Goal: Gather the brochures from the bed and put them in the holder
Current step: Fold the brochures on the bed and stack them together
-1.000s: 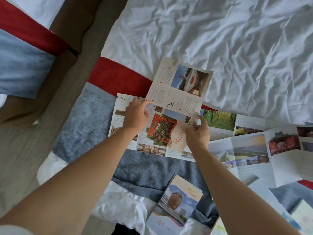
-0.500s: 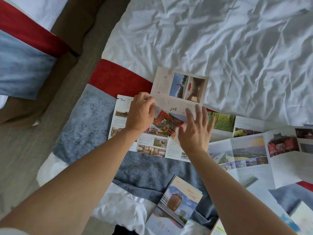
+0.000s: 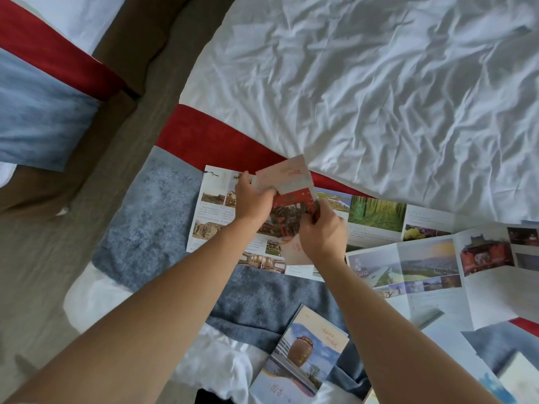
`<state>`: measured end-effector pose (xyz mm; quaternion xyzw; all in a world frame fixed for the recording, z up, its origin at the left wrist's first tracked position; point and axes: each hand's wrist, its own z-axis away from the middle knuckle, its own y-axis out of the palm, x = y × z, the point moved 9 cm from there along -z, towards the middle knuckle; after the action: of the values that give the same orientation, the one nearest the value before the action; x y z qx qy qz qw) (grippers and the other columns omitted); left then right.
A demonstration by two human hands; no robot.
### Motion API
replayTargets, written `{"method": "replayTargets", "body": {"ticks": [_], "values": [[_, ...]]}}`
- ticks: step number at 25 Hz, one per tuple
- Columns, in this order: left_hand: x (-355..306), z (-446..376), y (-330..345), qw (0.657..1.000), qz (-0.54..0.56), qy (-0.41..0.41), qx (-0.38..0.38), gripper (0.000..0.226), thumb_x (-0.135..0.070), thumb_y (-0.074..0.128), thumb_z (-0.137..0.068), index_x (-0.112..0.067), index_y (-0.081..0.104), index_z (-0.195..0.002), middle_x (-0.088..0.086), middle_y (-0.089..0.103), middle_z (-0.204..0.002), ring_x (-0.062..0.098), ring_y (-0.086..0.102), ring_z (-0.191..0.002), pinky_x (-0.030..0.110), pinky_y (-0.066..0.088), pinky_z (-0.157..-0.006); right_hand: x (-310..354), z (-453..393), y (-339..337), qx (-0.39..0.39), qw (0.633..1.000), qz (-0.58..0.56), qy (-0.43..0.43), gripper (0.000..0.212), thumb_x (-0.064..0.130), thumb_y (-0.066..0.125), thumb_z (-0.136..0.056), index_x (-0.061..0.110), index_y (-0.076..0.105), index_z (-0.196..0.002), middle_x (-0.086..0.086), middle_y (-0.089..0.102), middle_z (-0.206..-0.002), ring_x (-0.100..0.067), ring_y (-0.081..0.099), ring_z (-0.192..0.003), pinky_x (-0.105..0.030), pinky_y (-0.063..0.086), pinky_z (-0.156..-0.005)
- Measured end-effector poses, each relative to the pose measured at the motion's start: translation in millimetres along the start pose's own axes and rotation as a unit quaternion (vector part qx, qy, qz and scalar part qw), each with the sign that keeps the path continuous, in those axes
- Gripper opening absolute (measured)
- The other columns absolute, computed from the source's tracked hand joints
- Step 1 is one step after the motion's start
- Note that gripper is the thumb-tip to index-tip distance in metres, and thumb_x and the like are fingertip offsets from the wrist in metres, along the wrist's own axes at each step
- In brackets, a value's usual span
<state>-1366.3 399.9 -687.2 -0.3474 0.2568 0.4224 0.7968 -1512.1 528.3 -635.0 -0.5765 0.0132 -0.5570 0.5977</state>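
I see both hands working one red-and-cream brochure (image 3: 287,199) just above the middle of the view, over the bed (image 3: 379,83). The left hand (image 3: 253,199) pinches its upper left edge, fingers curled on the paper; the right hand (image 3: 322,231), at about four o'clock from it, grips the lower right edge, so each grip is clamped on this same sheet, which is partly folded. Beneath it lies an unfolded brochure (image 3: 210,217), with another spread leaflet (image 3: 423,263) at three o'clock and a closed booklet with a jar on its cover (image 3: 303,354) at six o'clock on the grey bed runner (image 3: 145,223). I judge the paper light, thin and floppy, glossy enough to slip, easily creased; I would hold it along a fold or spine, where it is stiffest. The holder is not in view.
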Motion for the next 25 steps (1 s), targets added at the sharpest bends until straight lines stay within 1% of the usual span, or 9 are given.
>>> {"method": "replayTargets", "body": {"ticks": [4, 7, 9, 12, 14, 16, 19, 22, 25], "values": [[32, 0, 13, 0.991, 0.056, -0.097, 0.072, 0.047, -0.015, 0.06, -0.086, -0.019, 0.056, -0.133, 0.008, 0.061, -0.13, 0.024, 0.062, -0.109, 0.044, 0.054, -0.09, -35, -5, 4, -0.003, 0.973, -0.171, 0.155, 0.011, 0.013, 0.057, -0.082, 0.021, 0.056, -0.088, -0.001, 0.065, -0.074, -0.015, 0.055, -0.056, -0.029, 0.043, -0.046], [31, 2, 12, 0.994, 0.044, -0.069, 0.077, 0.028, -0.008, 0.057, -0.087, -0.031, 0.07, -0.095, 0.002, 0.071, -0.107, 0.02, 0.067, -0.095, 0.038, 0.057, -0.076, -43, -3, 8, 0.034, 0.985, -0.092, 0.144, 0.056, 0.018, 0.063, -0.083, 0.025, 0.044, -0.136, 0.008, 0.057, -0.115, -0.014, 0.053, -0.085, -0.035, 0.046, -0.064], [32, 3, 12, 0.994, 0.042, -0.061, 0.078, 0.027, -0.009, 0.059, -0.089, -0.03, 0.07, -0.102, -0.001, 0.069, -0.112, 0.019, 0.063, -0.101, 0.037, 0.054, -0.079, -44, 1, 10, 0.056, 0.992, -0.041, 0.103, 0.093, 0.021, 0.068, -0.082, 0.031, 0.013, -0.156, 0.012, 0.035, -0.124, -0.01, 0.04, -0.096, -0.033, 0.043, -0.068], [36, 4, 14, 0.993, 0.032, -0.065, 0.094, 0.038, -0.007, 0.059, -0.09, -0.021, 0.064, -0.126, 0.003, 0.067, -0.118, 0.021, 0.064, -0.105, 0.044, 0.057, -0.087, -50, 5, 14, 0.073, 0.992, -0.059, 0.086, 0.105, 0.016, 0.071, -0.079, 0.039, 0.004, -0.157, 0.001, 0.044, -0.121, -0.016, 0.05, -0.094, -0.032, 0.049, -0.065], [23, 9, 11, 0.995, -0.052, 0.014, 0.088, 0.049, -0.005, 0.059, -0.091, -0.024, 0.054, -0.136, -0.003, 0.066, -0.107, 0.015, 0.065, -0.091, 0.028, 0.055, -0.071, -50, 8, 13, 0.065, 0.994, -0.034, 0.077, 0.104, 0.012, 0.067, -0.079, 0.04, 0.004, -0.156, -0.001, 0.045, -0.116, -0.016, 0.051, -0.086, -0.031, 0.047, -0.06], [3, 26, 16, 0.97, -0.175, 0.134, 0.1, 0.065, -0.003, 0.061, -0.091, -0.026, 0.038, -0.148, -0.006, 0.059, -0.115, 0.012, 0.063, -0.087, 0.017, 0.05, -0.068, -45, 13, 11, 0.06, 0.996, 0.016, 0.057, 0.103, 0.014, 0.065, -0.08, 0.04, 0.001, -0.156, -0.002, 0.042, -0.114, -0.017, 0.047, -0.081, -0.031, 0.043, -0.059], [-5, 55, 36, 0.899, -0.301, 0.278, 0.156, 0.071, 0.0, 0.063, -0.089, -0.017, 0.032, -0.151, 0.012, 0.047, -0.137, 0.023, 0.061, -0.106, 0.027, 0.054, -0.084, -49, 26, 12, 0.078, 0.992, 0.078, 0.053, 0.102, 0.023, 0.066, -0.081, 0.043, -0.003, -0.153, -0.008, 0.044, -0.112, -0.028, 0.053, -0.08, -0.036, 0.043, -0.062], [-7, 81, 42, 0.845, -0.371, 0.344, 0.174, 0.067, 0.0, 0.062, -0.089, -0.012, 0.035, -0.149, 0.016, 0.042, -0.139, 0.029, 0.064, -0.097, 0.032, 0.056, -0.073, -57, 45, 6, 0.096, 0.983, 0.143, 0.061, 0.103, 0.038, 0.07, -0.083, 0.036, -0.006, -0.153, -0.012, 0.051, -0.121, -0.034, 0.06, -0.094, -0.039, 0.046, -0.067], [-5, 113, 45, 0.817, -0.399, 0.368, 0.193, 0.064, -0.007, 0.062, -0.091, -0.014, 0.035, -0.149, 0.013, 0.041, -0.139, 0.028, 0.062, -0.097, 0.025, 0.045, -0.07, -66, 78, -10, 0.083, 0.978, 0.176, 0.073, 0.102, 0.048, 0.067, -0.083, 0.03, -0.005, -0.152, -0.01, 0.056, -0.12, -0.034, 0.062, -0.098, -0.039, 0.044, -0.066]]}}
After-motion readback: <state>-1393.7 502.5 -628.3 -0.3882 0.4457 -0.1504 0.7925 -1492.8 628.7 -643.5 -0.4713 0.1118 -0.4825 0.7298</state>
